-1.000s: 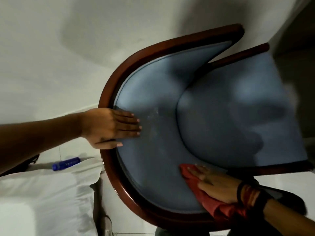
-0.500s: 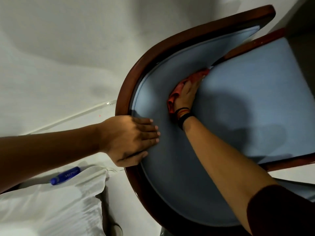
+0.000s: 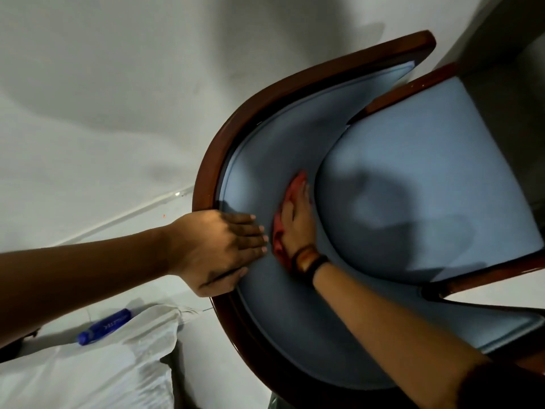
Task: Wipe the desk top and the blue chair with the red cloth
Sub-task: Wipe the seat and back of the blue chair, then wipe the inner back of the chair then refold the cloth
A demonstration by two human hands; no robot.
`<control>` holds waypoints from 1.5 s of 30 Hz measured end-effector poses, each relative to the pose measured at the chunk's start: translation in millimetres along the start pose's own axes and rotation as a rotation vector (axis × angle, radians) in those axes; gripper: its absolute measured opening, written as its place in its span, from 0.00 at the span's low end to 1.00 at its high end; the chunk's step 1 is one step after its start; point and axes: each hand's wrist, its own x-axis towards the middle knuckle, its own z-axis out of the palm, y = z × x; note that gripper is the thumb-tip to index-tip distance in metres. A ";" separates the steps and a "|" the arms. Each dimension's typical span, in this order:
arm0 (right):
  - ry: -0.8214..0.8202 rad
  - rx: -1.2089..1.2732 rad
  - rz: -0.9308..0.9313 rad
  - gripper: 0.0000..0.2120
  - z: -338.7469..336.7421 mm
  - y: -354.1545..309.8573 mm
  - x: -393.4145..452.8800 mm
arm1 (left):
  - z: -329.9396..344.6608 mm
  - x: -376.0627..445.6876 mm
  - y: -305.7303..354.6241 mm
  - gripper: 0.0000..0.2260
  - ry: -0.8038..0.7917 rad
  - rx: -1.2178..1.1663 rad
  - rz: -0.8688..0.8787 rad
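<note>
The blue chair (image 3: 413,187) fills the right half of the head view, with a curved dark wooden frame and padded blue back and seat. My right hand (image 3: 296,222) lies flat on the red cloth (image 3: 278,231) and presses it against the inner curve of the chair back, just left of the seat cushion. Most of the cloth is hidden under the palm. My left hand (image 3: 219,249) grips the wooden rim of the chair back, fingers spread on the blue padding, almost touching the cloth. The desk is not in view.
A white pillow or bedding (image 3: 88,373) lies at the lower left, with a blue pen (image 3: 104,326) beside it. White floor and wall (image 3: 118,113) surround the chair. A dark opening (image 3: 519,31) shows at the top right.
My right hand slid the red cloth from the lower right of the chair back up along its inner curve, then back down toward my left hand. The left hand stayed on the rim.
</note>
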 end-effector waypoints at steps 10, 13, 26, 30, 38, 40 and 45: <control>-0.025 0.064 -0.294 0.33 -0.3 0.6 4.3 | 1.4 -1.2 0.2 0.23 0.075 0.020 -0.005; -0.433 -0.091 -0.422 0.35 -41.3 25.2 -72.0 | -1.7 -1.7 2.1 0.23 0.014 0.022 -0.009; -0.627 0.548 0.341 0.18 -282.2 22.6 -134.2 | -74.9 129.8 131.9 0.33 0.295 -0.854 -1.138; -0.536 0.856 0.431 0.24 -341.9 3.3 -136.3 | -101.0 217.3 186.6 0.27 0.372 -1.613 -1.074; -0.471 0.759 0.194 0.34 -436.9 19.2 -217.0 | -165.0 297.7 279.9 0.16 0.663 -1.299 -1.093; -0.411 0.654 0.069 0.37 -466.9 26.7 -256.4 | -190.8 309.0 314.9 0.17 0.673 -1.112 -1.049; -0.250 0.461 -0.118 0.22 -540.3 69.8 -345.9 | -260.5 339.8 425.5 0.16 0.702 -0.764 -0.873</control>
